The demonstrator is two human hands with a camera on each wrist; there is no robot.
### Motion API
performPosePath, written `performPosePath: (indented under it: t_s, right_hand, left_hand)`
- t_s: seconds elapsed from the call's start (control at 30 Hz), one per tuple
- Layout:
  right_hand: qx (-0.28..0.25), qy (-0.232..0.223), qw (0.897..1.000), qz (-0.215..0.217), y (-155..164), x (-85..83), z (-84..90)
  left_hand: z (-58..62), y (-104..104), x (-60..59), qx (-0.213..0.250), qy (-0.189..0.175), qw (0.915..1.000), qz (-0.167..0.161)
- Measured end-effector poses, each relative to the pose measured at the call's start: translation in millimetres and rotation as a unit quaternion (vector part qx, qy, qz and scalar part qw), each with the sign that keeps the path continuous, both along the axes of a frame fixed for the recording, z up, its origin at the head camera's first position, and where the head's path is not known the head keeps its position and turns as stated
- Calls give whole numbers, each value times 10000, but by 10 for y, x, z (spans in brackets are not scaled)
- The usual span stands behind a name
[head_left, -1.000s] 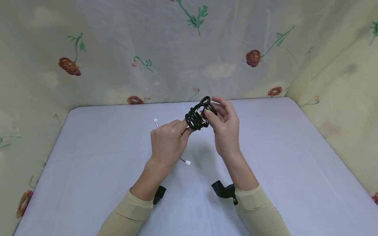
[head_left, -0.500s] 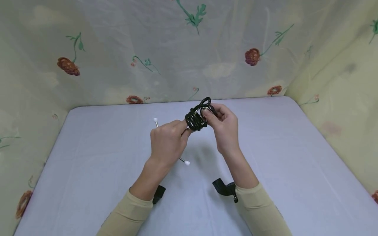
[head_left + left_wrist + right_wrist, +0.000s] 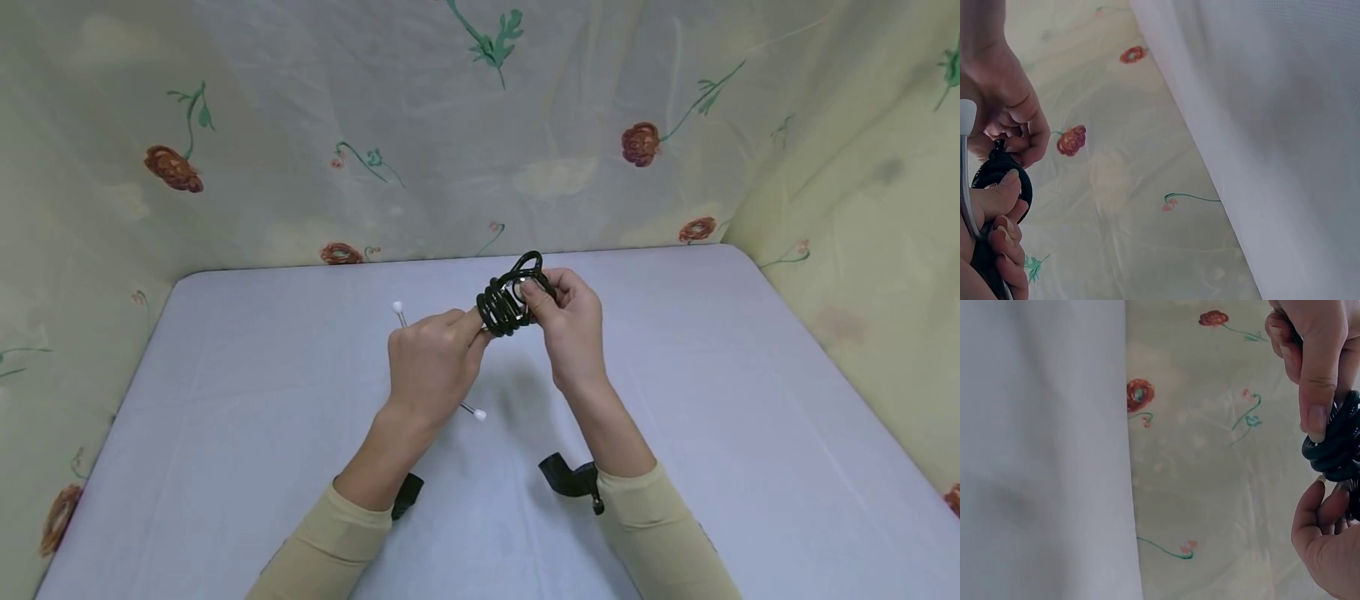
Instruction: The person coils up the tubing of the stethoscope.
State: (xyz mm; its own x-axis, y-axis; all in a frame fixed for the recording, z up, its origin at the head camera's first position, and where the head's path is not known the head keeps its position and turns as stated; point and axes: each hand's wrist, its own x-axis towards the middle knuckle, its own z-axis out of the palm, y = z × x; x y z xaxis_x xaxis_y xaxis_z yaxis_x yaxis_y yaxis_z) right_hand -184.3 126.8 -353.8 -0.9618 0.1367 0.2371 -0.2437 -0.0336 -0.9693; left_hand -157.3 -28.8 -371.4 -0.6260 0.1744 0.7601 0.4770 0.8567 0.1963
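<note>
You hold the coiled cable (image 3: 510, 302) above the table (image 3: 750, 400) between your left hand (image 3: 433, 362) and right hand (image 3: 572, 327), the curtain (image 3: 450, 167) behind.

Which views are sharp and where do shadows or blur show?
Head view: even light, sharp, a soft shadow on the table under the coil. Left wrist view: left hand close and slightly soft. Right wrist view: table edge blurred, right hand clearer.

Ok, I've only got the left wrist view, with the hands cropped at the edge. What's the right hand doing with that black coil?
Observer: The right hand pinches the black coil near its top loop.
Operator: And the white-tipped rod?
Observer: The rod passes through the grip of the left hand, with a white tip showing at each end.
Operator: Is the coil resting on anything?
Observer: No, it is held up above the table.
</note>
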Motion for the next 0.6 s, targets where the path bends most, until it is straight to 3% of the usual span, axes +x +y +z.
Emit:
performPosePath:
  t_s: [0.2,0.4,0.6]
  right_hand:
    - [-720,59,9973,107,-37,-8,-2]
    - [-651,74,9976,224,2,-7,7]
    - [-661,38,9952,719,39,7,64]
  left_hand:
    - [12,13,-1,45,-74,10000,-16]
    - [22,6,2,238,-165,9995,-93]
    - [36,-27,-21,336,-260,9991,-93]
